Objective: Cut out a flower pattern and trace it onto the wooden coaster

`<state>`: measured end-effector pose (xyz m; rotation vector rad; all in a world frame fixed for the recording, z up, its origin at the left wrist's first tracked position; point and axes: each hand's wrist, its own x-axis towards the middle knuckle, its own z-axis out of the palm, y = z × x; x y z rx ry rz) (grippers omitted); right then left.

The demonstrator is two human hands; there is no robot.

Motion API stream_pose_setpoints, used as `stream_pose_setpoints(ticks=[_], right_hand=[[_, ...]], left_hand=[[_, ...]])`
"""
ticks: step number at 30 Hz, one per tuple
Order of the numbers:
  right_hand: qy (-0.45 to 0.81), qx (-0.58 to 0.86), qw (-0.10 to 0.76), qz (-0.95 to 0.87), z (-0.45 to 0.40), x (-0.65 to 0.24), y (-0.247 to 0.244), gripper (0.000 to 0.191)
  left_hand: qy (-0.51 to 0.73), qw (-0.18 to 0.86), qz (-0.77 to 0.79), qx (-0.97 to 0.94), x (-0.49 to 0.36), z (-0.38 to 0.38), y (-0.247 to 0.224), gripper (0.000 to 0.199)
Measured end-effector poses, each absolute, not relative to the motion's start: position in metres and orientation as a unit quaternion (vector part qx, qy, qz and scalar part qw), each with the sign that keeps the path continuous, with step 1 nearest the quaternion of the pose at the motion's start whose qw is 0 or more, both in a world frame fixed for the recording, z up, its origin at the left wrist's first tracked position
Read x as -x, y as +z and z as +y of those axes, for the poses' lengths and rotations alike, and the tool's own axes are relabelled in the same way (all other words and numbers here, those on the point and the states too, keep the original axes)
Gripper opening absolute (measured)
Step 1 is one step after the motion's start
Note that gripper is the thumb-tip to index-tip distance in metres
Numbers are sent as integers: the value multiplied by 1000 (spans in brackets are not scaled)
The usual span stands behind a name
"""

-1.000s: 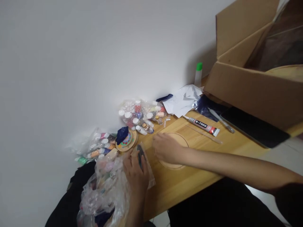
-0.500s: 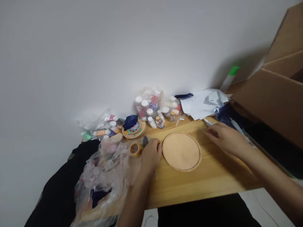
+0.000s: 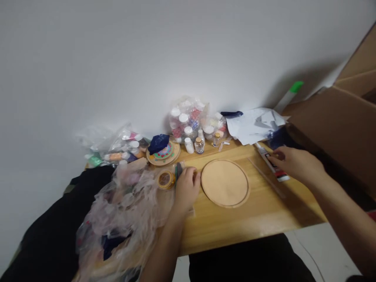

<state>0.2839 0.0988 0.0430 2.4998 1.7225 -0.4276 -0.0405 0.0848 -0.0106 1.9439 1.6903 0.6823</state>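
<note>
Beside left hand, wooden disc with room before table edge

Open passage: front strip of yellow wooden tabletop, below flat round tan wooden disc. Narrow lane between disc and slender pale stick. Obstructions: left, crumpled clear plastic bag; right, brown cardboard box; rear, bagged white-capped bottles.
</note>
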Motion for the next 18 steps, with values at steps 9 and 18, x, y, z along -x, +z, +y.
stream_pose_setpoints(ticks=[9, 18], right_hand=[[-44, -864, 81, 495, 91, -298, 51, 41], [54, -719, 8, 693, 126, -281, 56, 43]], left_hand=[[287, 251, 618, -688, 43, 85, -13, 13], [309, 240, 607, -691, 45, 87, -14, 13]])
